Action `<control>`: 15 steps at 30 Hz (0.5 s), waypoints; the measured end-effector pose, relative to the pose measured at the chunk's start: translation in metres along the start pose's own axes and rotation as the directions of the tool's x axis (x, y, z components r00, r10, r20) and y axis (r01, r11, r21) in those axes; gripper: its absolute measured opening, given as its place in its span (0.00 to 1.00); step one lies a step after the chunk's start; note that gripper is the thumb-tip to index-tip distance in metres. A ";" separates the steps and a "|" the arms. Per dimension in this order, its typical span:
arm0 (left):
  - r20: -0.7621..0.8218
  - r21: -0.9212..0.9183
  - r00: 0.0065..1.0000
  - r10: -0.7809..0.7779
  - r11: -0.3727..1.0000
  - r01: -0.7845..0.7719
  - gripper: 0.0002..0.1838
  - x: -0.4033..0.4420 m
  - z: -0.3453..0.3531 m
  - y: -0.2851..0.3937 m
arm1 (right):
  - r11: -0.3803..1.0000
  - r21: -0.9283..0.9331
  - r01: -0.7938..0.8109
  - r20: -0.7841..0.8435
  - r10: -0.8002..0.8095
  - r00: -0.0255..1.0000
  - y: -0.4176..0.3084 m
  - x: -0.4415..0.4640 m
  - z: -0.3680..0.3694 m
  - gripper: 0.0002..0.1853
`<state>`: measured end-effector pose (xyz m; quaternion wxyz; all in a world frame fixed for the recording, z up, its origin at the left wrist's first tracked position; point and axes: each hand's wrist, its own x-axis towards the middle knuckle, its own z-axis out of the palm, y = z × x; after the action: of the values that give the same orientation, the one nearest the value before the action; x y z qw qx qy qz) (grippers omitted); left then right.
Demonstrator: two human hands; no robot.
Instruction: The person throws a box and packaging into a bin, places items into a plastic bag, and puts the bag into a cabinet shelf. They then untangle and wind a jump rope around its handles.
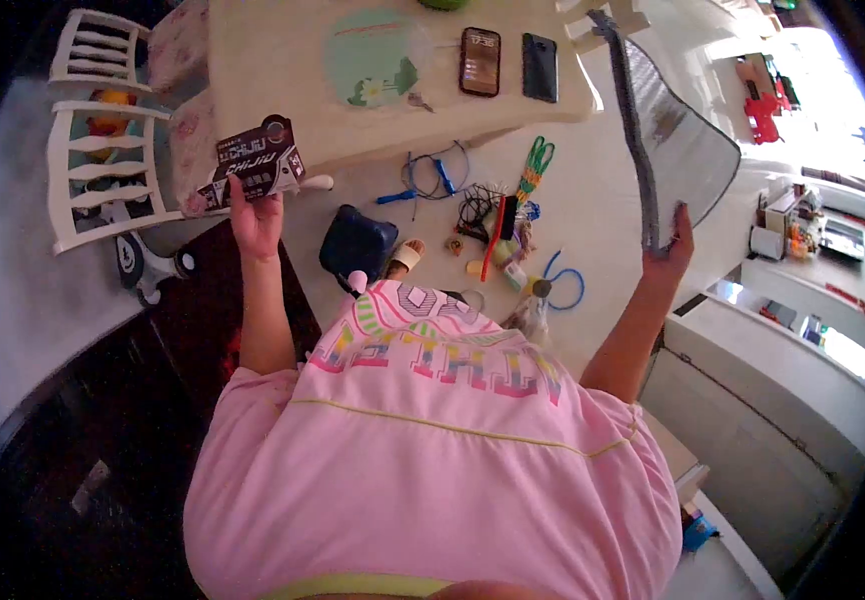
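My left hand (256, 225), raised at the left near the table corner, grips a dark printed cardboard package (258, 165) with white lettering. Its fingers are closed around the lower edge. Out to the right, my right hand (675, 245) pinches the bottom corner of a see-through mesh pouch (688, 135) with a dark grey border strip. The pouch hangs spread out beside the table's right end, and its far end reaches up near the table corner. What the package contains is hidden.
On the cream table (293, 60) lie a lit phone (480, 62), a dark phone (541, 68) and a green floral mat (373, 60). Below, the floor holds a navy bag (358, 243), blue-handled cords (423, 190), a red-and-black brush (500, 235) and tangled cables. White chairs (103, 170) stand left.
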<state>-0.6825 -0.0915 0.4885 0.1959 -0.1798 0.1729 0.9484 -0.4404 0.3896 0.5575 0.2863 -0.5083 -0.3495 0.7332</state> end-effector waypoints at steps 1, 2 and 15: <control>0.061 -0.029 0.997 -0.037 0.999 0.039 0.18 0.000 0.000 0.000 | 0.999 0.029 0.018 0.024 -0.019 1.000 -0.008 -0.001 -0.013 0.16; 0.123 -0.057 0.990 -0.075 0.995 0.082 0.18 0.002 0.003 0.000 | 0.998 0.042 0.041 0.010 -0.042 0.999 -0.021 -0.001 -0.023 0.16; -0.002 0.172 0.938 -0.347 0.924 0.343 0.14 -0.019 0.146 -0.073 | 0.930 0.181 0.320 -0.366 -0.239 0.900 -0.183 -0.179 -0.171 0.15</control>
<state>-0.6747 0.0245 0.6051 0.3766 -0.1769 0.2158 0.8834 -0.2100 0.3970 0.7612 0.5033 -0.5326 -0.2752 0.6223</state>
